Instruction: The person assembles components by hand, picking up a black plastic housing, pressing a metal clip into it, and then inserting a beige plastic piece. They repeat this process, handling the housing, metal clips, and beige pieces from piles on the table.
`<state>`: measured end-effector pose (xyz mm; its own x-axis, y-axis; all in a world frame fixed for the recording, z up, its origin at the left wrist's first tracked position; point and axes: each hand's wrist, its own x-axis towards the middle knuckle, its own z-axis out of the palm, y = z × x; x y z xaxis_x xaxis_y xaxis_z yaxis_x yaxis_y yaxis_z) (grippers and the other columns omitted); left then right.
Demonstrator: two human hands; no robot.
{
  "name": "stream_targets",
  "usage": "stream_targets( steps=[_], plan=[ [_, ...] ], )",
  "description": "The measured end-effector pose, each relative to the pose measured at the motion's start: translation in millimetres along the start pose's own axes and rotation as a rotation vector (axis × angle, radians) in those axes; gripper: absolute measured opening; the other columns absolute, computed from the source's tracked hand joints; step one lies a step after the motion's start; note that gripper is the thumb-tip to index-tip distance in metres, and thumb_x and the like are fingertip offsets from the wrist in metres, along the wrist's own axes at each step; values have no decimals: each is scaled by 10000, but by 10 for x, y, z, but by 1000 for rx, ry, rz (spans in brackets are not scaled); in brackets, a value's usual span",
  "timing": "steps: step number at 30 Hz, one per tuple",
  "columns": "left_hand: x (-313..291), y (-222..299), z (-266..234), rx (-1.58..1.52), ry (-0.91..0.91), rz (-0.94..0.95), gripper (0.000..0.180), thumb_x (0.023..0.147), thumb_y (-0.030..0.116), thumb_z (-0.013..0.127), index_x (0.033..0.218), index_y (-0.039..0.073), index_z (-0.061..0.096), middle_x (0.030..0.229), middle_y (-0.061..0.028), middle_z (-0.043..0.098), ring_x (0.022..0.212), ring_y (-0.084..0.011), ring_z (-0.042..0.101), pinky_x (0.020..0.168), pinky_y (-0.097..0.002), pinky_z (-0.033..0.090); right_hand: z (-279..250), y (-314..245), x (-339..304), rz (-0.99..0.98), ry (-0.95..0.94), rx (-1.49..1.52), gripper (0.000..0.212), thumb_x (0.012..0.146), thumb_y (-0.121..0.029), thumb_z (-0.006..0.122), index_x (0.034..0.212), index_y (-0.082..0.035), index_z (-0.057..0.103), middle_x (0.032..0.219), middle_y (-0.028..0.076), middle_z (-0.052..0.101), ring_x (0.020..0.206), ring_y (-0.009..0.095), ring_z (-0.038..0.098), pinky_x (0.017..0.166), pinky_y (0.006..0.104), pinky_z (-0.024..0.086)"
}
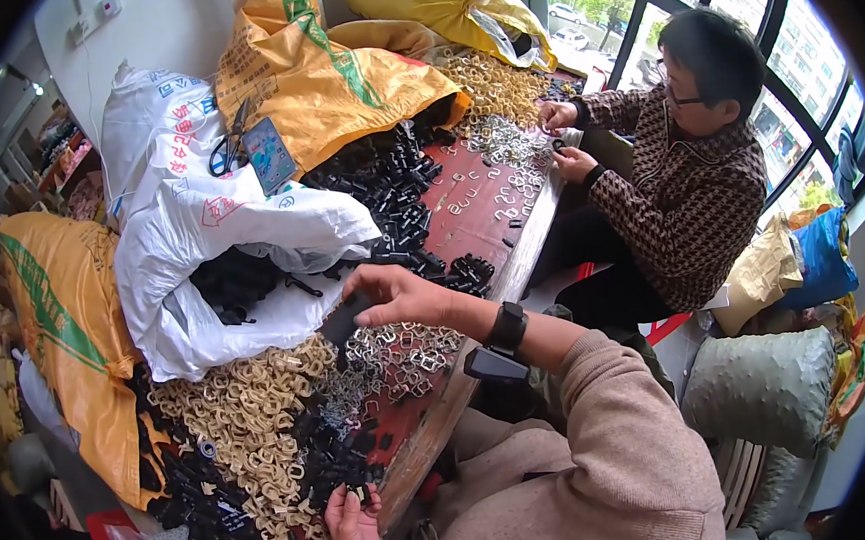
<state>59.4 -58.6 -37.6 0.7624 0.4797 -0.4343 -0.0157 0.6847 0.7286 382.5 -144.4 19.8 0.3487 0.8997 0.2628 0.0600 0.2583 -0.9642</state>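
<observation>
My left hand [353,524], low at the table's near edge, pinches a small black plastic buckle piece [364,495]. My right hand [401,298], a dark band on its wrist, hovers beside the mouth of a white woven sack [158,289]. Its thumb and fingers are bent but apart. A dark blurred piece [342,321] shows just beside the fingertips; whether they touch it is unclear. Between my hands lie a heap of gold-coloured rings [247,408] and some silver-coloured rings [408,350]. Black plastic pieces [210,526] spread along the left of the gold heap.
Across the table a co-worker [686,162] handles small parts over silver pieces [509,139]. An orange sack [324,87] lies behind a heap of black buckles [402,197]. Scissors [231,144] and a phone [270,155] rest on the white sack. The wooden table edge [443,415] runs close to my body.
</observation>
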Motion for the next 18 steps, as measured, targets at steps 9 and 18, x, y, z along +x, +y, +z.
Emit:
stream_targets(
  steps=[9, 18],
  plan=[
    [-53, 19, -11, -17, 25, 13, 240, 799, 145, 551, 991, 17, 483, 832, -133, 579, 644, -169, 553, 572, -243, 463, 143, 201, -69, 9, 469, 1115, 262, 790, -222, 526, 993, -62, 483, 910, 58, 553, 799, 145, 536, 705, 278, 435],
    [-119, 71, 5, -44, 16, 39, 264, 794, 139, 558, 1018, 21, 482, 857, -131, 577, 673, -162, 543, 575, -224, 442, 586, 481, -549, 557, 113, 941, 287, 835, -282, 441, 956, -39, 532, 814, 75, 575, 600, 120, 534, 537, 216, 439]
  ],
)
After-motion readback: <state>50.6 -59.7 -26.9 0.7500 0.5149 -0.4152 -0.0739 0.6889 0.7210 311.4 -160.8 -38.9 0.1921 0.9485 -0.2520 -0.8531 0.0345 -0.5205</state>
